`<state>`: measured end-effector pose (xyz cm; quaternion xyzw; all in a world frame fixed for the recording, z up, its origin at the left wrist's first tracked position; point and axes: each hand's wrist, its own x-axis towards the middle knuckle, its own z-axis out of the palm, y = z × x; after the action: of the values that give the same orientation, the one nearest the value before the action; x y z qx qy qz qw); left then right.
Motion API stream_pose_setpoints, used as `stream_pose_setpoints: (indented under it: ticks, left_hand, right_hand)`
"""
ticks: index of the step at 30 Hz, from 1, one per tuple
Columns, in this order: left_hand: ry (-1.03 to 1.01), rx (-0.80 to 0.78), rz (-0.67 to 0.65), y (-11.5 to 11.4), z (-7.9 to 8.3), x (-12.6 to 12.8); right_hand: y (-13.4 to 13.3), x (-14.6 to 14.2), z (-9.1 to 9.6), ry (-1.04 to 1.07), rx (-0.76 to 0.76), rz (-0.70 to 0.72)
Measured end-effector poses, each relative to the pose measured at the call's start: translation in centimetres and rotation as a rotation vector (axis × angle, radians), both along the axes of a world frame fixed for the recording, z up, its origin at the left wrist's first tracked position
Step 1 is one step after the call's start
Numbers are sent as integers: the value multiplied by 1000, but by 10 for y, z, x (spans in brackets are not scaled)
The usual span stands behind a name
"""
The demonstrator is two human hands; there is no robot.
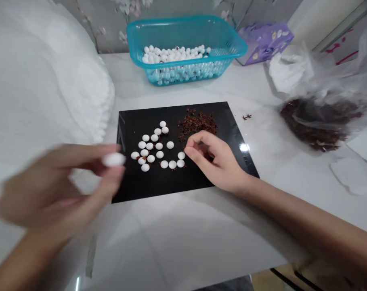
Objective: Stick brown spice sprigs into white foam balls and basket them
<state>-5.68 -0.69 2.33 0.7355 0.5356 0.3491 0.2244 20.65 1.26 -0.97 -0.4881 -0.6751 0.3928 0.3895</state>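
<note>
A white bead (113, 159) is pinched, long axis sideways, by the left hand (56, 186), just off the black mat's (159, 182) edge. The right hand (215, 161) is held half open by the spiky brown bits (198, 123), nothing clearly gripped.

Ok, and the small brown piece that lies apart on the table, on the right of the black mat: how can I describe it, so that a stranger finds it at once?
Start at the black rectangular mat on the white table. Just beyond its far right corner, towards the plastic bag of brown pieces, lies one small dark-brown spiky piece. Unlike the brown heap on the mat, it lies by itself, off the mat and outside the bag.
</note>
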Motion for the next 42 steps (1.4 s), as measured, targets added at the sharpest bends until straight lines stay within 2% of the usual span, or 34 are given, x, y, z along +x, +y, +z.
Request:
stream_pose_setpoints:
  ticks: [2, 4, 5, 8, 13, 22, 33, 42]
  left_hand:
    - [-7, -65, -146, 3, -8, 31]
    - [-50, -204, -277, 5, -13, 51]
    - [-83, -273, -296, 6, -15, 57]
    - [-157, -408, -229, 9, -18, 59]
    - [-192, -463, -175, 9, -17, 53]
    - [-173, -396, -145, 5, -17, 57]
    - [-34, -153, -150, 1, -18, 56]
    - [-2, -126, -176, -3, -19, 55]
  right_hand:
    - [-1, -2, 4, 180, -191, 98]
    - [-2, -4, 8, 311, -309, 188]
    - [-2, -4, 9, 348, -349, 223]
    - [-5, -5, 12, 366, -440, 301]
    - [-9, -6, 11, 310, -441, 365]
    - [-10, -7, 7, 286, -396, 372]
    - [-8, -7, 7, 271, -372, 380]
    - [-7, -8, 10, 268, -344, 388]
